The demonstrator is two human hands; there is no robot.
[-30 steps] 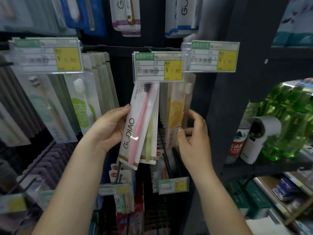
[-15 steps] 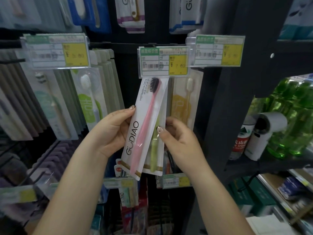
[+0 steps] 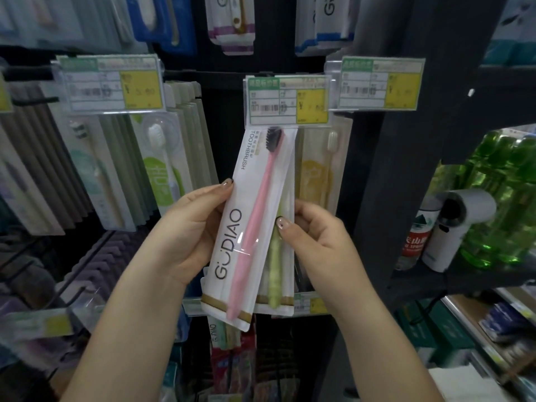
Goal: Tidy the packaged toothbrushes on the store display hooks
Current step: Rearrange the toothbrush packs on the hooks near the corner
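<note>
The left hand [image 3: 191,227] grips the left edge of the pink toothbrush pack [image 3: 249,227], fingers curled behind it, thumb at the front; the right hand [image 3: 316,242] pinches the green toothbrush pack [image 3: 275,274] just behind, thumb pressed on its face; both packs hang tilted between the hands, tops tucked under the middle price tag [image 3: 287,101]; the yellow pack [image 3: 316,175] hangs above the right fingers.

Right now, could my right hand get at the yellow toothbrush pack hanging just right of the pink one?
Probably yes. The right hand is pinching the green toothbrush pack, so it would have to let go first. The yellow toothbrush pack hangs just above it, with nothing in between.
</note>
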